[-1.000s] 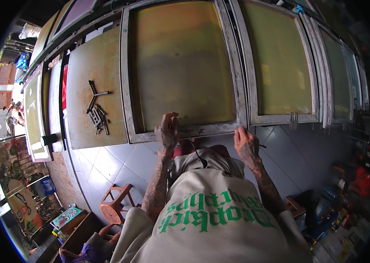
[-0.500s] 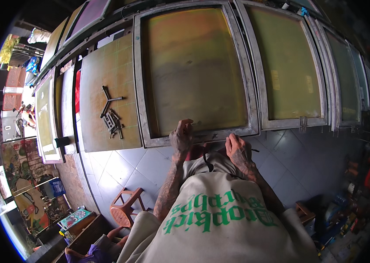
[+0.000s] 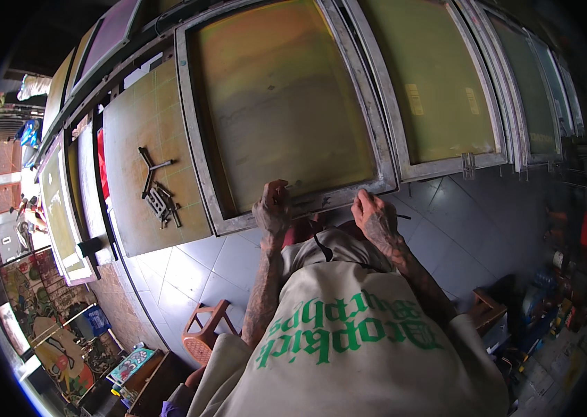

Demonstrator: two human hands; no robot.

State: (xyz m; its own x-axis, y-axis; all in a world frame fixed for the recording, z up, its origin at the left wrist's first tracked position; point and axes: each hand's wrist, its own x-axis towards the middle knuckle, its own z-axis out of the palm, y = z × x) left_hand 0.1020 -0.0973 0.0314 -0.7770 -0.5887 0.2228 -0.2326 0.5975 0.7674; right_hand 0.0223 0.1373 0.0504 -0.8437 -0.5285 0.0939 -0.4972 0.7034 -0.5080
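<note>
In front of me lies a screen-printing frame (image 3: 374,189) with a pale metal border and yellowish-grey mesh. At its near edge my left hand (image 3: 271,208) is closed, the fingers curled over the border beside the mesh. Farther right on the same edge, my right hand (image 3: 371,210) is also closed, its fingertips bunched close to the frame's corner. Whatever is inside either hand is hidden. A short dark rod (image 3: 403,216) sticks out just right of my right hand. Left of the frame, a Y-shaped wrench (image 3: 149,167) and several metal clamp parts and bolts (image 3: 160,203) rest on a tan board (image 3: 127,125).
More framed screens (image 3: 439,104) stand in a row to the right. Another framed screen (image 3: 64,201) is at the left. A reddish-brown plastic stool (image 3: 200,337) stands on the tiled floor (image 3: 189,271), near a painted box (image 3: 132,365). Clutter fills the lower right.
The view has turned and shifted, so the frame and board appear tilted and farther left. Both my hands stay closed at the frame's near edge.
</note>
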